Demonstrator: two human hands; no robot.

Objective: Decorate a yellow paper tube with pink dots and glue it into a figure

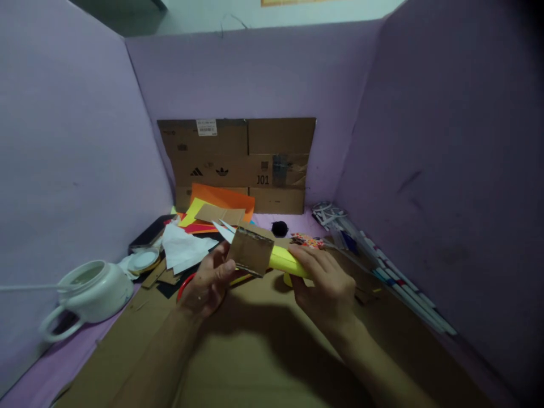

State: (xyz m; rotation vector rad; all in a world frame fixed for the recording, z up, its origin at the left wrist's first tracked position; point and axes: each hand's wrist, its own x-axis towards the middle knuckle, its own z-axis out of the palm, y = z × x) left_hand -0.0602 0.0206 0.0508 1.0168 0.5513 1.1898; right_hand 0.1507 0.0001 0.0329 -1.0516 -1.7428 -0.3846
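My left hand (208, 283) has its fingers closed at the left edge of a small cardboard square (251, 249). A pair of scissors is also in that hand: the red handle (184, 288) shows beside the palm, and the blades (224, 230) stick out past the cardboard. From the right side of the square runs a yellow piece (287, 260), which looks like rolled or folded paper. My right hand (325, 277) grips its far end, thumb below and fingers on top. How the yellow piece joins the cardboard is hidden. A second small yellow thing (288, 280) lies below it.
A white pot (100, 292) with a stick in it stands at left. White paper (187, 249) and coloured sheets (225, 196) are piled behind my left hand. Rolled paper sticks (408, 294) line the right wall. A large cardboard sheet (255, 351) covers the work surface.
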